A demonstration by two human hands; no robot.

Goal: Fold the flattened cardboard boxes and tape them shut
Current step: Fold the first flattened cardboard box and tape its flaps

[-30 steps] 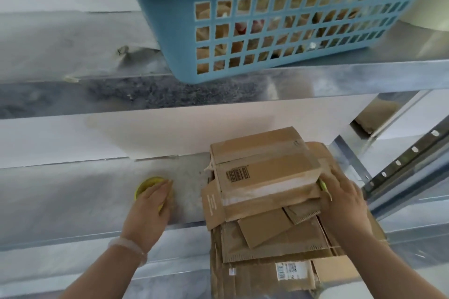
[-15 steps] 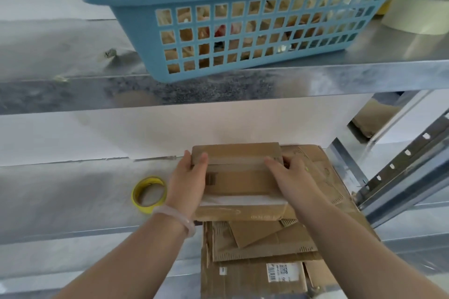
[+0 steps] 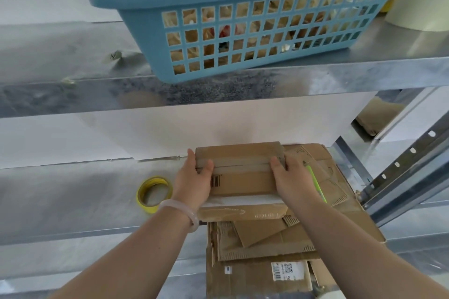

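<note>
L hand (image 3: 193, 183) & R hand (image 3: 292, 181) grip cardboard box (image 3: 243, 178) by its ends, atop flat stack (image 3: 267, 247); yellow tape roll (image 3: 143, 202) left of box.

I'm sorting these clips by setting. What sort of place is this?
Likely a storeroom or packing area: galvanised metal shelving, a pile of flattened cardboard boxes under a taped box, and a yellow tape roll beside it.

Counts: hands x2, left hand (image 3: 194, 185) + right hand (image 3: 292, 183); basket (image 3: 155, 31) x1; tape x2, yellow roll (image 3: 153, 194) + pale roll (image 3: 418, 11); bracelet (image 3: 181, 213) x1; green pen (image 3: 315, 184) x1; flat boxes: top box (image 3: 243, 184) + stack (image 3: 267, 238), qty unclear
</note>
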